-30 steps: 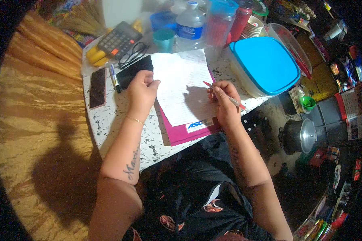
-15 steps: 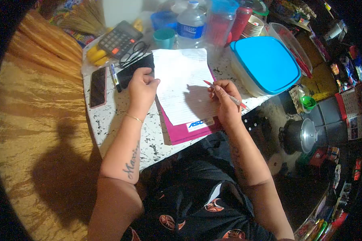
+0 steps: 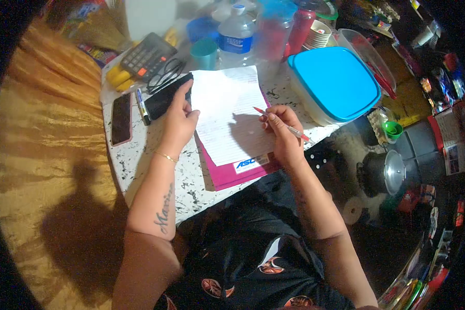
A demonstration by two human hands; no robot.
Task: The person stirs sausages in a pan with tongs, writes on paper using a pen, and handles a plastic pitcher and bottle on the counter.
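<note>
Left hand: thumb and index finger apart, index stretched forward over a black case, thumb at the lined paper's left edge, contact unclear. The sheet lies on a magenta folder. Right hand, knuckles outward, pinches a red pen slantwise above the sheet's right side.

A speckled white table bears a phone, marker, magenta folder and blue-lidded tub.

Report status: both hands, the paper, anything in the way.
Right hand gripping red-tipped pen; left hand at left edge of the paper. Paper lying on magenta cover. Shadow across paper, right hand overlapping its right side.
</note>
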